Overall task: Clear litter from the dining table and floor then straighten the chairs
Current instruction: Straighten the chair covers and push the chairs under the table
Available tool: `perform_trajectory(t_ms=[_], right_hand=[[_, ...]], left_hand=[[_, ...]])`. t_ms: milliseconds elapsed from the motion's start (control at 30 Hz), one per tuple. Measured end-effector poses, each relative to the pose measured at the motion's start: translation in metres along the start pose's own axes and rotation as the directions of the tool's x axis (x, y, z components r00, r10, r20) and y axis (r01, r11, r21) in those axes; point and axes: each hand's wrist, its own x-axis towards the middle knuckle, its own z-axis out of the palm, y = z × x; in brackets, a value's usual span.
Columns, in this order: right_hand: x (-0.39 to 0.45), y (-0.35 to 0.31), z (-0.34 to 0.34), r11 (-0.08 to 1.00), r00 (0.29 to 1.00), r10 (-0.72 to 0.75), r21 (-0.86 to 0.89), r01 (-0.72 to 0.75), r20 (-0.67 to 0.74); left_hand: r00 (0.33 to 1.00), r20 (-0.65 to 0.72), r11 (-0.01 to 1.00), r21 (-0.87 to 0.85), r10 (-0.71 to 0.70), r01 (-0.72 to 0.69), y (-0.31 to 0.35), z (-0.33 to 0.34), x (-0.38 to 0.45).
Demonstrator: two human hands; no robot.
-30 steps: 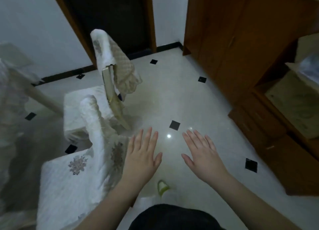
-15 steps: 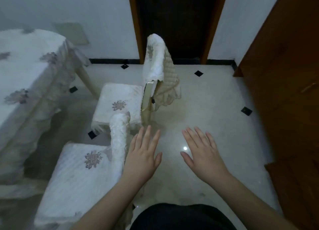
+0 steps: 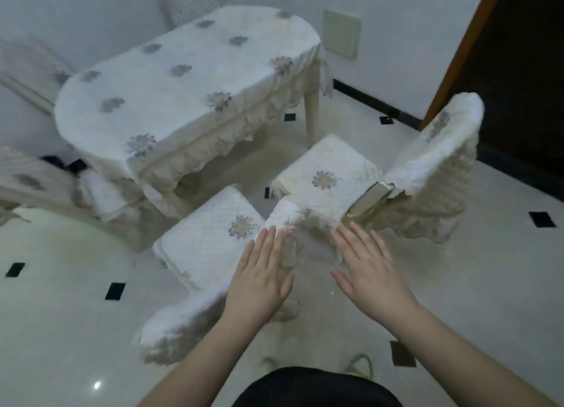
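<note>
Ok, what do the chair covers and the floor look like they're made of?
The near chair cover and the far chair cover look like quilted white fabric, matte, with an embroidered flower and frilled edges. The floor looks like glossy pale tile with small black inserts, judging by the light glint on it; ceramic or stone is unclear.

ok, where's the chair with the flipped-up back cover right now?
In the head view, that chair stands right of centre, off the dining table corner, by the dark doorway, just beyond the right hand.
</note>
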Motion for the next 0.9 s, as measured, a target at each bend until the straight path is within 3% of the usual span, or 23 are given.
perform_trajectory(t_ms=[333, 667, 900], right_hand=[[0.056, -0.047, 0.015, 0.916, 0.916, -0.401, -0.006, 0.401, 0.016], [0.087, -0.116, 0.022, 0.821, 0.828, -0.556, -0.105, 0.561, 0.074], [0.097, -0.113, 0.041, 0.834, 0.842, -0.517, -0.132, 0.536, 0.158]], left_hand=[[0.936, 0.029, 0.929, 0.133, -0.351, 0.345, -0.044, -0.020, -0.082], [0.863, 0.065, 0.862, 0.127, -0.502, 0.491, -0.086, -0.013, -0.134], [0.858, 0.126, 0.867, 0.077, -0.498, 0.492, -0.099, 0.008, -0.135]])
